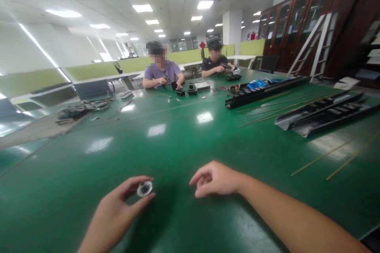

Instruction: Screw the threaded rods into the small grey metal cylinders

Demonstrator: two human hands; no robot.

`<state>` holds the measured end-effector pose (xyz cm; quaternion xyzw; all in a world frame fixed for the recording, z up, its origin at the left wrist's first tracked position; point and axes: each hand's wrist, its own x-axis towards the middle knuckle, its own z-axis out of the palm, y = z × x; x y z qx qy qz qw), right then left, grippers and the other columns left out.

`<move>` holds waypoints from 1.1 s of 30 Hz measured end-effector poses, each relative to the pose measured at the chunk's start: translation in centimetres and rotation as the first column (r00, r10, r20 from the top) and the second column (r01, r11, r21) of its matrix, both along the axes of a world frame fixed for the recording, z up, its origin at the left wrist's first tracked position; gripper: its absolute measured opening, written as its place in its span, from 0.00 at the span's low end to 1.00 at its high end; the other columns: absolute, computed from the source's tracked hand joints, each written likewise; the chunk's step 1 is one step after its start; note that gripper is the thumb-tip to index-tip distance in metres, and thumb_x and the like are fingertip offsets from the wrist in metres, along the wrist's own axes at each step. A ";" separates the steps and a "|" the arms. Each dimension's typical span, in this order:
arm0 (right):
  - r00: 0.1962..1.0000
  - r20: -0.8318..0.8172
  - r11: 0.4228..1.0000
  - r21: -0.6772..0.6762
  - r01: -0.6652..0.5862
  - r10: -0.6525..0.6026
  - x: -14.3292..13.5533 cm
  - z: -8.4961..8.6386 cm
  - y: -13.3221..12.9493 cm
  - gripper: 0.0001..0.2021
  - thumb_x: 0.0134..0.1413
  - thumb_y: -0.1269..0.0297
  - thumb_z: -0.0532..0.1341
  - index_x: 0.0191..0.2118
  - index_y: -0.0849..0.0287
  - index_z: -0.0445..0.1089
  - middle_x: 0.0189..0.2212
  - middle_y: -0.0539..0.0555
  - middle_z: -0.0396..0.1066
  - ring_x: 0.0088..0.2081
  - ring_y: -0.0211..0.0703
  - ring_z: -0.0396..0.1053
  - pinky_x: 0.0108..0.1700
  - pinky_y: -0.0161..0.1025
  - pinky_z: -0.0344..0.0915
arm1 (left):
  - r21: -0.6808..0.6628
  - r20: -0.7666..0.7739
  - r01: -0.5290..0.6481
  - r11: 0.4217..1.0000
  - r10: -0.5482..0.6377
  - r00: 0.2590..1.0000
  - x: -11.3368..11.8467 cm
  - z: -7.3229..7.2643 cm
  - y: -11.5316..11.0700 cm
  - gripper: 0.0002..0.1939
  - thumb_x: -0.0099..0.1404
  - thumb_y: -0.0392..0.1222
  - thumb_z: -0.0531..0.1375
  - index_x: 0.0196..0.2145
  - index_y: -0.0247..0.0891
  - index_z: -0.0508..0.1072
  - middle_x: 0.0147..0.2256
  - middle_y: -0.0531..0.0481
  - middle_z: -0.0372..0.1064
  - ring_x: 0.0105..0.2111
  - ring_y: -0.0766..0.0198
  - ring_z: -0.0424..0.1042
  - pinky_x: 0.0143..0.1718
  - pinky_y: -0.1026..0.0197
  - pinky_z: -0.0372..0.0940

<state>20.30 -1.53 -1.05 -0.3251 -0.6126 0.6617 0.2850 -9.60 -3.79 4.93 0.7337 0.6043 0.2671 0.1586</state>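
Note:
Between the thumb and fingers of my left hand [120,205] is a small round object [145,189] with a pale, shiny rim and a dark centre. It is held above the green table [178,146], near its front. My right hand [215,180] hovers to the right of it, a gap away, with its fingers curled loosely and the thumb apart from them. Nothing shows between those fingers.
Two people [162,69] [218,61] work with tools across the table, near black boxes [192,91]. Black metal channels [323,114] and thin brass-coloured rods [311,158] lie on the right. Tangled parts [74,112] lie on the far left. A ladder [322,47] stands behind.

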 end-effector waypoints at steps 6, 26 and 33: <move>0.905 0.001 0.888 0.188 0.419 -0.426 1.3 -0.9 2.0 0.18 0.45 0.75 0.66 0.45 0.63 0.71 0.29 0.48 0.71 0.27 0.33 0.67 0.35 0.33 0.65 | 0.034 0.117 0.309 0.951 -0.311 0.943 9.6 -1.7 4.7 0.16 0.60 0.44 0.64 0.46 0.41 0.76 0.41 0.48 0.77 0.38 0.57 0.77 0.44 0.55 0.72; 0.886 0.135 0.884 0.228 0.409 -0.445 0.4 -1.8 1.6 0.16 0.47 0.74 0.63 0.44 0.61 0.73 0.26 0.48 0.68 0.25 0.33 0.62 0.27 0.30 0.59 | 0.061 0.187 0.347 0.936 -0.352 0.917 9.8 -5.6 6.3 0.14 0.56 0.38 0.68 0.41 0.43 0.77 0.39 0.51 0.77 0.39 0.58 0.75 0.44 0.58 0.69; 0.860 0.211 0.861 0.337 0.381 -0.464 0.5 -1.9 1.2 0.12 0.48 0.73 0.62 0.41 0.59 0.74 0.25 0.48 0.69 0.25 0.35 0.64 0.28 0.31 0.59 | 0.082 0.179 0.403 0.912 -0.411 0.894 10.0 -5.4 5.9 0.11 0.57 0.37 0.66 0.40 0.42 0.77 0.37 0.51 0.77 0.36 0.59 0.75 0.40 0.60 0.68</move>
